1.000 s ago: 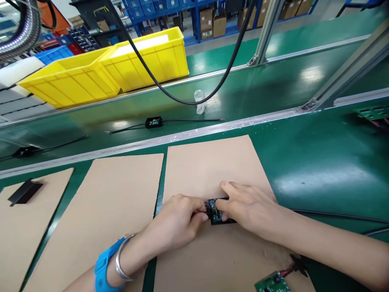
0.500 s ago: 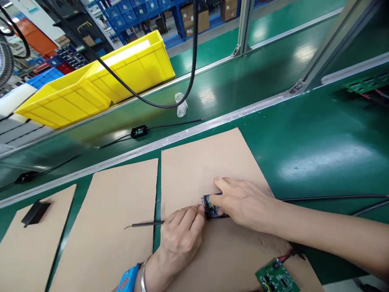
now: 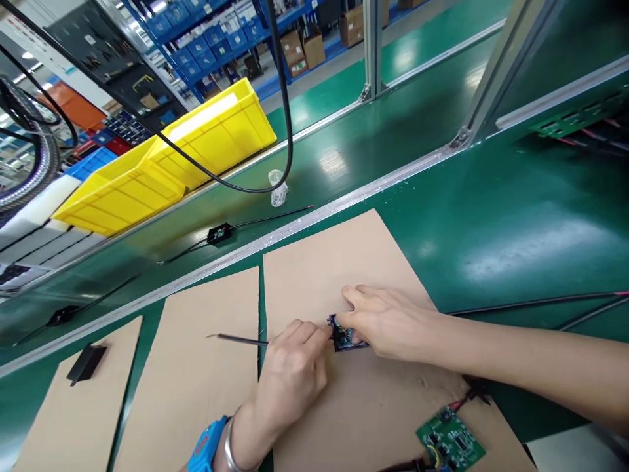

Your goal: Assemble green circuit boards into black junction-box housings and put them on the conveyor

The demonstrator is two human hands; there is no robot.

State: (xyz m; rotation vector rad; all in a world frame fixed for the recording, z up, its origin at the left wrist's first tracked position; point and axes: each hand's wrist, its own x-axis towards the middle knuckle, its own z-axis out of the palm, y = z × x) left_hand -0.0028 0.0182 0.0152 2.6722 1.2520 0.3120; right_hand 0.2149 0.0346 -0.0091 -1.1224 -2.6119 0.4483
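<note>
A small black module with a green circuit board inside [image 3: 344, 337] lies on the middle cardboard sheet [image 3: 339, 262]. My right hand [image 3: 388, 321] presses down on it, fingers curled over its right side. My left hand [image 3: 292, 373] is closed, pinching at the module's left end where a thin black wire [image 3: 236, 339] runs out to the left across the gap between the sheets. A blue wrist strap and a metal bangle [image 3: 219, 449] sit on my left wrist.
A bare green circuit board [image 3: 449, 439] with wires lies at the near right. A black cover [image 3: 86, 364] rests on the left cardboard. On the conveyor belt lie wired black modules [image 3: 219, 233] and a clear cup [image 3: 278, 188]. Yellow bins [image 3: 162, 157] stand behind. A black cable [image 3: 531, 303] runs right.
My left hand drew back from the module and a thin black wire now lies stretched out to its left. The view shifted, my right hand stayed on the module.
</note>
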